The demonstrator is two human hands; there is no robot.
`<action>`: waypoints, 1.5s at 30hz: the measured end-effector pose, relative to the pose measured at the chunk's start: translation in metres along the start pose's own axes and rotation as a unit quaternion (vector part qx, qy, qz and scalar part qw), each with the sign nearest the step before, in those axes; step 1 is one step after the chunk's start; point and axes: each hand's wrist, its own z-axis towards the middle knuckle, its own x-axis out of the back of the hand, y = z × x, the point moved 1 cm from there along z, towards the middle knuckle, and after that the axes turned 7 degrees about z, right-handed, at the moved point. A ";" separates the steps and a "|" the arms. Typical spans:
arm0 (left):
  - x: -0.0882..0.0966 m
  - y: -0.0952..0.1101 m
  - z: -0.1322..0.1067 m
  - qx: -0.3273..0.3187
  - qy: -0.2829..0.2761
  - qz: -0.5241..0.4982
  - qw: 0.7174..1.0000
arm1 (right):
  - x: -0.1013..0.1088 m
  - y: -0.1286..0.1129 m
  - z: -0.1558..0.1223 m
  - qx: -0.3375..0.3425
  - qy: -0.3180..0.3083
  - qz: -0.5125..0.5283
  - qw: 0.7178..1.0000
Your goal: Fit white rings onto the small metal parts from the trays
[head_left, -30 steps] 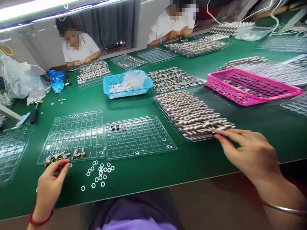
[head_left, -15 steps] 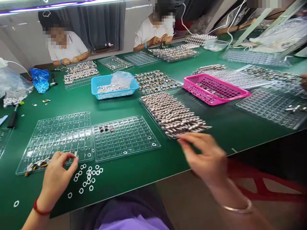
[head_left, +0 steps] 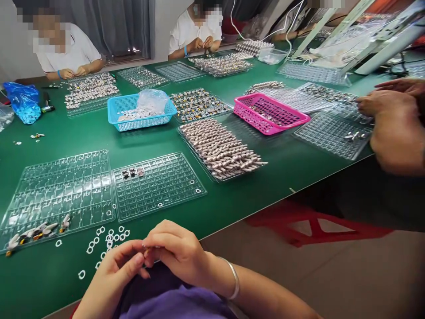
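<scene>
At the front edge of the table my left hand [head_left: 116, 272] and my right hand [head_left: 182, 254] meet, fingertips pinched together. Between them is a tiny part, mostly hidden by the fingers; a speck of yellow shows. Flat white rings [head_left: 109, 239] lie scattered just beyond my left hand. Behind these, a clear blister tray [head_left: 69, 186] carries several small white, black and yellow assemblies [head_left: 38, 231] along its near side. Beside it, another clear tray [head_left: 159, 186] has 3 small dark parts [head_left: 133, 172] in its back cells and a few rings on it.
A tray of stacked pale rod-like parts [head_left: 221, 148] stands to the right, behind it a blue basket [head_left: 141, 125] and a pink basket [head_left: 270, 113]. A co-worker's hands [head_left: 388, 104] are at the right. Two people sit across the table. A red stool [head_left: 312, 226] is below the edge.
My right hand has come left from the stacked rods, and my left hand has come back from the clear tray; they now meet. The view has swung right, and a co-worker's hands show more at right.
</scene>
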 end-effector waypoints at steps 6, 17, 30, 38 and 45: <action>-0.007 -0.006 -0.007 -0.046 0.148 0.067 0.986 | -0.007 0.000 -0.009 -0.171 0.032 0.054 0.983; -0.011 -0.001 -0.008 -0.097 0.159 0.151 0.971 | -0.006 0.004 -0.008 -0.315 0.011 0.234 0.920; -0.010 -0.009 -0.013 -0.440 0.256 0.477 0.717 | -0.009 -0.004 -0.010 -0.194 0.006 0.100 0.976; -0.011 -0.003 -0.019 -0.400 0.216 0.391 0.801 | -0.004 -0.007 -0.011 -0.085 -0.007 0.076 0.993; -0.009 -0.004 -0.012 -0.028 0.067 0.013 0.997 | 0.000 -0.004 -0.015 0.028 -0.050 0.046 0.997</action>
